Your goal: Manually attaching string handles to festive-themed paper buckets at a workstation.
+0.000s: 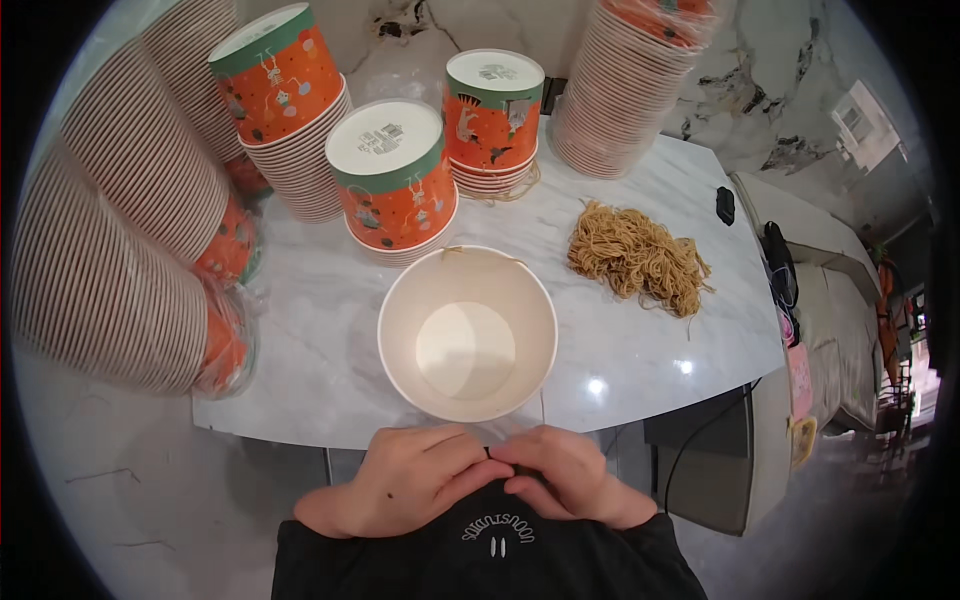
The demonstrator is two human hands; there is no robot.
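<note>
An open white paper bucket [467, 350] stands upright near the front edge of the table, with a short length of tan string [453, 251] at its far rim. Just in front of it, my left hand [415, 480] and my right hand [560, 470] meet at the fingertips, both closed in a pinch. A thin strand [543, 403] shows above my right hand, beside the bucket. What lies between the fingertips is too small and hidden to tell. To the right of the bucket is a tangled heap of tan string [640, 258].
Upside-down orange and green paper buckets [398, 195] stand in stacks behind the bucket, one stack [493, 120] with string round its base. Tall plastic-wrapped stacks [110, 280] line the left, another [625, 90] the back. A small black object [725, 206] lies far right on the marbled table [300, 370].
</note>
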